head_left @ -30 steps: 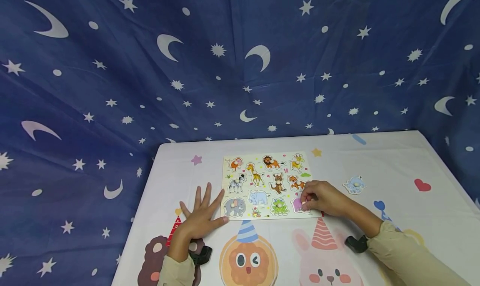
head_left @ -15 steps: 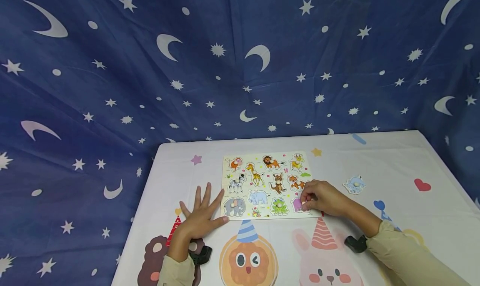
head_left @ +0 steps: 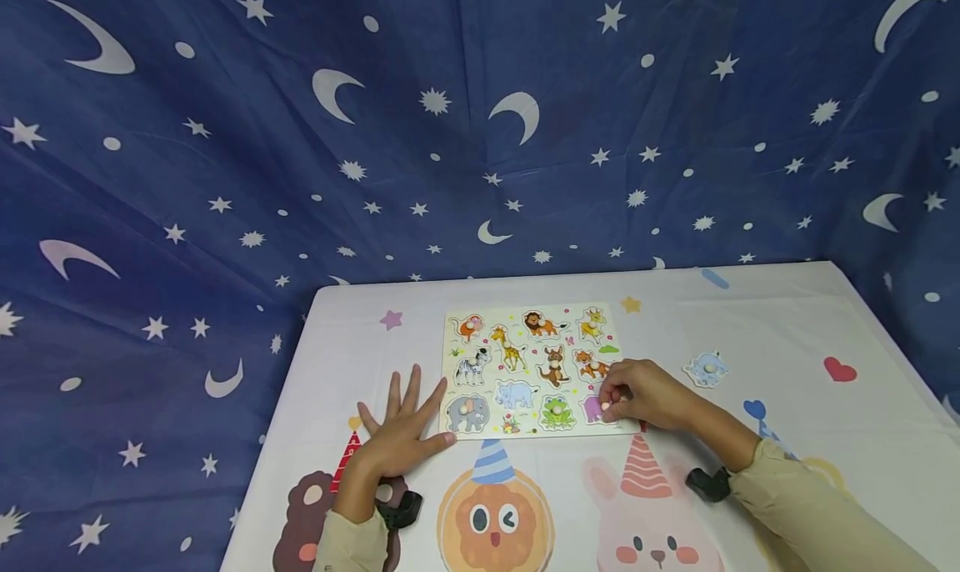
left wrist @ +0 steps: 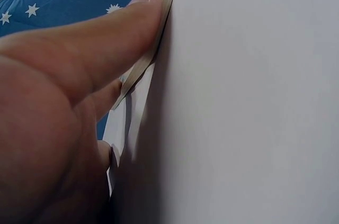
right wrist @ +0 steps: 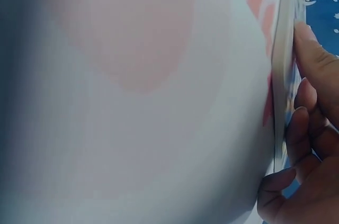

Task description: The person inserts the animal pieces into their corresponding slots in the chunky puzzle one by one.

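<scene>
A pale animal puzzle board (head_left: 525,429) lies flat on the table, with several knobbed animal pieces set in it. At its lower right corner my right hand (head_left: 648,395) pinches the purple puzzle piece (head_left: 592,408), whose right part is hidden by the fingers. My left hand (head_left: 401,439) rests at the left edge with fingers spread. Its thumb (left wrist: 127,28) touches the board's edge in the left wrist view. A grey elephant piece (head_left: 467,413) is the nearest one to that hand. Right of the board, a light blue animal piece (head_left: 706,369) lies loose on the tablecloth.
The white tablecloth (head_left: 787,330) bears printed cartoon animals, stars and hearts. Behind the table hangs a dark blue curtain (head_left: 420,138) with moons and stars. A black wrist device (head_left: 708,484) sits on the right wrist, another black device (head_left: 401,511) on the left.
Both hands keep their places on the board. The whole head view has shifted very slightly; no piece has visibly moved.
</scene>
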The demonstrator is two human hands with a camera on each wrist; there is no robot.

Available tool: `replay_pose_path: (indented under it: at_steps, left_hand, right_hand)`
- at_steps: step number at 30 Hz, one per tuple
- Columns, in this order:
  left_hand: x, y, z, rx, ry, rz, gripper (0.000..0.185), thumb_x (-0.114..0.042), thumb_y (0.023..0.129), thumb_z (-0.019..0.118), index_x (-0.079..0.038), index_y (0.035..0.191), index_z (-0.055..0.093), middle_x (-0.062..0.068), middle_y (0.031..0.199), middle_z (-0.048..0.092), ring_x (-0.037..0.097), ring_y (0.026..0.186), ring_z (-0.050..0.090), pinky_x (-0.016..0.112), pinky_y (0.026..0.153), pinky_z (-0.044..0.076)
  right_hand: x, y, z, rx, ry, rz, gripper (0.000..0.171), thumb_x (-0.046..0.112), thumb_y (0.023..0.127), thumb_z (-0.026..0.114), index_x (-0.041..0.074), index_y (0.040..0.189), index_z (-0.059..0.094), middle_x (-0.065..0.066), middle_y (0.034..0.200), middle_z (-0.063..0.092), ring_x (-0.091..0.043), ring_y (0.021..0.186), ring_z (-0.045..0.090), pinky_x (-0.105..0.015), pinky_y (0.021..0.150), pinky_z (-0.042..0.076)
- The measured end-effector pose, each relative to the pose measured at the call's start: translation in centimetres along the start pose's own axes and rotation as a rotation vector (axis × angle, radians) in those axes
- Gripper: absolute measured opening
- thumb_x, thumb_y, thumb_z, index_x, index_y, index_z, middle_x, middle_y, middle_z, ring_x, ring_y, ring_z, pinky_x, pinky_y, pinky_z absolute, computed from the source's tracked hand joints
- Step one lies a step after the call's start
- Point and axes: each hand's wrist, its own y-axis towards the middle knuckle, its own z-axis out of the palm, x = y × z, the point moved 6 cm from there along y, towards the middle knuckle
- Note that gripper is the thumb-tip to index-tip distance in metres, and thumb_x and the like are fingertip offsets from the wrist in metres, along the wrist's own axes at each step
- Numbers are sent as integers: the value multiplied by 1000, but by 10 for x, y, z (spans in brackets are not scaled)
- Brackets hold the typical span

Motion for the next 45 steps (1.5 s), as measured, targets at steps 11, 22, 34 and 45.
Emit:
replay_pose_path:
  at_steps: [11,22,34,45]
  left_hand:
    - [0,0,0,-1,10,0,87,-62,90,65,-38,162,22,6,173,-12,43,156,-22,83,102,-24]
    - [1,0,1,2,14,-2,87,-63,90,64,-39,162,21,5,173,-13,42,156,-22,83,102,-24]
    - [0,1,1,-1,2,-4,88,-62,90,65,-38,162,22,5,173,-13,42,156,-22,82,102,-25]
    - [0,0,1,1,6,8,87,-62,91,64,-39,162,20,5,173,-14,41,156,-23,82,102,-25]
  right_hand:
    - [-24,-22,-30,-134,49,25,17,19,76,91,22,84,77,15,75,59,-2,68,51,-19,61,44]
    - [-50,-49,-73,-315,-24,68,19,17,77,90,18,93,79,11,78,61,-4,72,52,-20,60,44]
    - [-100,-74,-92,-357,-109,283,26,28,81,88,15,102,80,2,88,65,-10,78,51,-20,64,46]
    - [-121,-85,-89,-288,-80,372,29,37,88,80,17,109,78,0,96,65,-13,84,52,-15,70,48]
